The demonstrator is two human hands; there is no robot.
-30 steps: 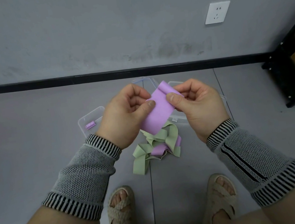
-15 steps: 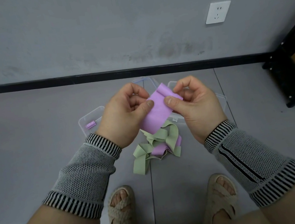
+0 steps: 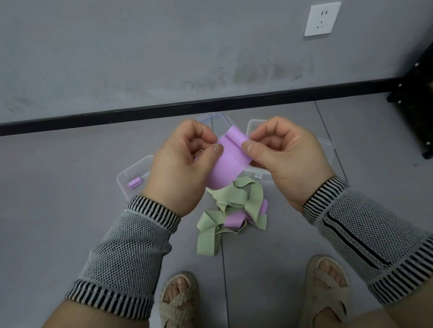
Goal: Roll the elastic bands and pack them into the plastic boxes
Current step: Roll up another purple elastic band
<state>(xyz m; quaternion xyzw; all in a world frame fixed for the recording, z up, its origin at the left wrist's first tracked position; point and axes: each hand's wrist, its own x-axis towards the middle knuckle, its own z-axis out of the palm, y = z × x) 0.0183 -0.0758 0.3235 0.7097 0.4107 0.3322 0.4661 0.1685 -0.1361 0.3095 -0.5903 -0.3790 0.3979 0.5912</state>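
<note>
Midair, purple band (image 3: 225, 163) hanging down, rolled end uppermost

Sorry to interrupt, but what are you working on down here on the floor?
A person is rolling a purple elastic band, pinching it with the left hand and the right hand; only its top edge is rolled so far. A tangle of green and purple bands lies on the floor below the hands. Clear plastic boxes sit beyond it, and the left box already holds one small purple roll.
</note>
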